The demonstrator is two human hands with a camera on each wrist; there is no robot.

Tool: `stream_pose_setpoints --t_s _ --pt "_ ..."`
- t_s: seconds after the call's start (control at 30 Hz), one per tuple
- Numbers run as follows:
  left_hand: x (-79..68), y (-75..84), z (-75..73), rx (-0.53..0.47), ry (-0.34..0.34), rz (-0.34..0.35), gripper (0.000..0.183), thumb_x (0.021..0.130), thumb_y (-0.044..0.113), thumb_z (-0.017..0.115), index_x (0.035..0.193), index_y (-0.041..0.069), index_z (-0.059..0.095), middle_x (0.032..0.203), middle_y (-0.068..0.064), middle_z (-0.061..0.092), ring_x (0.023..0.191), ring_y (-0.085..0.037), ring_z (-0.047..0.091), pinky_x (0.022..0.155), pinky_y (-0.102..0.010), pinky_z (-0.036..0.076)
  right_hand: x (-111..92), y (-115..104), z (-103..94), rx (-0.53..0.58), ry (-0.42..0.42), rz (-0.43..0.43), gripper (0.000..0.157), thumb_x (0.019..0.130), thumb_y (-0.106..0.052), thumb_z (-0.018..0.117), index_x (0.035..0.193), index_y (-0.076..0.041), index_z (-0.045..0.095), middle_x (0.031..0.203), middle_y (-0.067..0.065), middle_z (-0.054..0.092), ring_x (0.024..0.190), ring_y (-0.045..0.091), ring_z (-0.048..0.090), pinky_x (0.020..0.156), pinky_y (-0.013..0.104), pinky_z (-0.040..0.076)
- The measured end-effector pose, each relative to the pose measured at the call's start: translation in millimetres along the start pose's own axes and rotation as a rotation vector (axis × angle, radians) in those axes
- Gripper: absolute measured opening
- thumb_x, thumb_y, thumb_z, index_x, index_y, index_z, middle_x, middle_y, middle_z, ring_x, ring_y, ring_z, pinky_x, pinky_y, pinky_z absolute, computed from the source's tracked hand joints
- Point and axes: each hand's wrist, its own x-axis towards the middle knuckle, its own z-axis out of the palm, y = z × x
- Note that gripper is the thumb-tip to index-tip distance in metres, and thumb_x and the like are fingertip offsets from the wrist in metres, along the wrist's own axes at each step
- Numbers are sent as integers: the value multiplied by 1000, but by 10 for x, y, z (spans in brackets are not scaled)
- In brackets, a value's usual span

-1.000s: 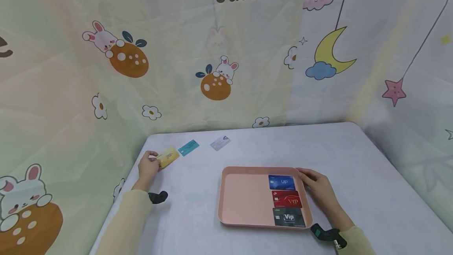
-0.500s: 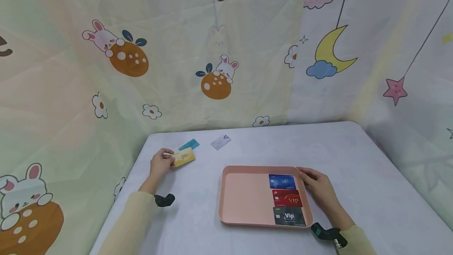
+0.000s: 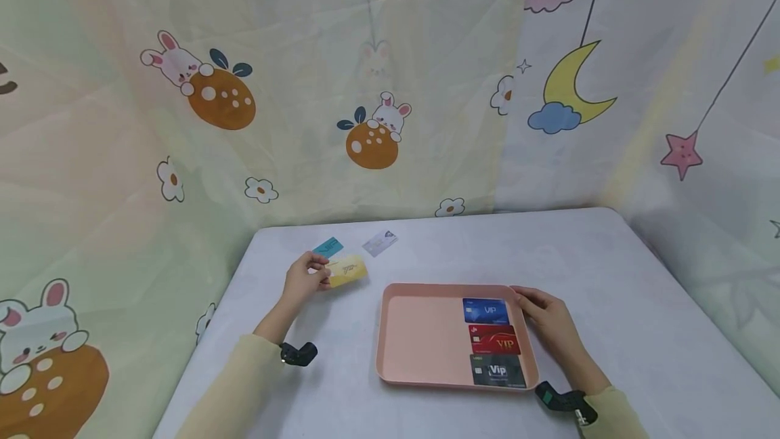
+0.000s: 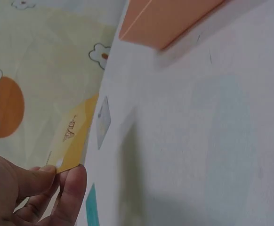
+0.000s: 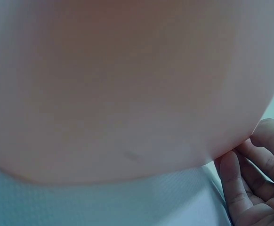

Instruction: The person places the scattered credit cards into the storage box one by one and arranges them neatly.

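Observation:
My left hand [image 3: 307, 276] pinches a yellow card [image 3: 347, 270] by its left end, between thumb and fingers. In the left wrist view the yellow card [image 4: 72, 134] is held above the white tabletop and casts a shadow there. A teal card [image 3: 328, 247], partly hidden by the hand and yellow card, lies just behind. To its right is a pale grey card [image 3: 380, 243]. My right hand [image 3: 548, 320] grips the right edge of the pink tray [image 3: 420, 337]. At the tray's right side, a blue card [image 3: 485, 311], a red card [image 3: 494, 340] and a dark grey card [image 3: 497, 370] lie in a column.
The white table [image 3: 609, 263] extends to a printed cloth backdrop [image 3: 292, 87] at the back and sides. A black wrist device [image 3: 298, 354] sits on the left sleeve, and another wrist device [image 3: 567, 404] on the right, close to the tray's front right corner.
My left hand has carried the yellow card to the right, across the front of the teal card and toward the tray. The right hand and the tray have stayed in place.

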Motion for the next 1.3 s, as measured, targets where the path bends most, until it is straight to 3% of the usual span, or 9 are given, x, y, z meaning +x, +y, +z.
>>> stream_pose_setpoints --t_s 0.13,0.37,0.67,0.87,1.1,1.3 --pt "-84 122 144 -8 -55 6 24 94 -3 67 117 -2 61 104 -15 61 73 -17 70 67 -30 63 3 3 -3 0 -5 0 65 102 -53 58 143 -3 58 146 21 58 139 36 52 100 19 52" --pt "-282 338 389 -34 -143 33 20 94 -4 67 113 -1 61 101 -14 62 73 -19 70 66 -32 63 1 -23 -7 -1 -9 11 65 103 -52 57 144 -3 57 147 21 58 140 37 51 109 39 48" --pt "-522 506 653 -18 -319 85 18 94 -5 68 110 0 61 96 -13 66 72 -16 70 64 -33 63 4 -18 -17 9 -7 8 64 103 -52 58 144 -2 58 147 21 57 140 37 51 102 22 51" --pt "-630 546 829 -4 -395 98 19 95 -1 69 111 2 61 95 -11 64 69 -16 70 63 -32 63 1 -1 -20 21 -9 2 63 103 -50 57 143 -1 58 147 22 58 140 37 51 94 10 50" --pt "-759 565 1006 -13 -480 111 15 96 -1 67 109 3 61 93 -9 60 67 -15 68 65 -38 64 -12 -4 -27 21 -5 -14 61 105 -48 56 143 -1 58 145 22 59 138 37 52 89 5 46" --pt "-895 538 1161 33 -540 140 14 94 -4 69 102 4 61 89 -8 59 63 -16 67 59 -35 63 -16 -13 -27 16 -10 -15 61 105 -48 56 143 -1 58 145 22 59 138 37 52 89 4 46"
